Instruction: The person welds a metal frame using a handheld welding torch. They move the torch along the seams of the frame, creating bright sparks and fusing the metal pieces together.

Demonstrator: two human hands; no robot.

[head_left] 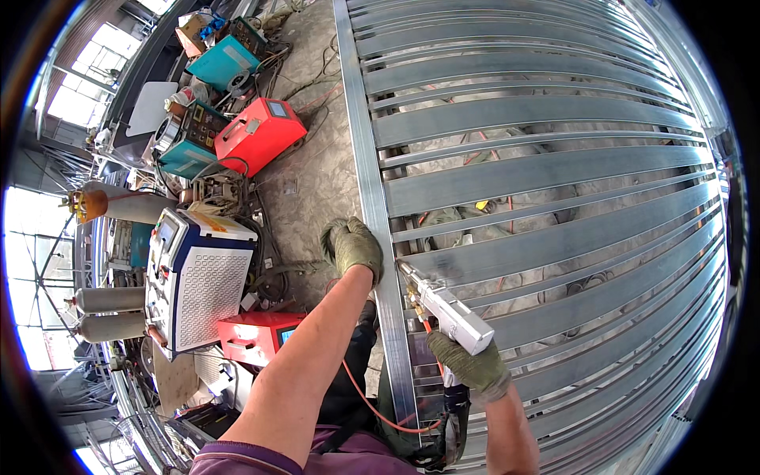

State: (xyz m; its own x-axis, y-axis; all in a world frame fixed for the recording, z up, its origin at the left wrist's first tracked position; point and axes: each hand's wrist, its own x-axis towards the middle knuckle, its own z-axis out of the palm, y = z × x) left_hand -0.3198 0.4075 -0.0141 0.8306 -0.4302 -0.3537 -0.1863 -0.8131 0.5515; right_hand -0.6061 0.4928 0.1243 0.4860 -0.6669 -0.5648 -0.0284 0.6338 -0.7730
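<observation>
Right hand point(472, 366) (gloved) has its grip wrapped tight around the welding gun point(445, 307), nozzle touching the steel frame point(372, 198); left hand point(354, 247) rests flat, grip holding nothing, on the frame's side rail.

A white box-shaped machine with a perforated side panel point(198, 285) stands at left of centre. Below it sits a low red machine case point(257, 336). In the upper left lie a red box-shaped welder point(260, 134) and two teal machine boxes point(224, 62) on the grey concrete floor point(313, 182). Two grey gas cylinders point(107, 313) lie at the left edge.
</observation>
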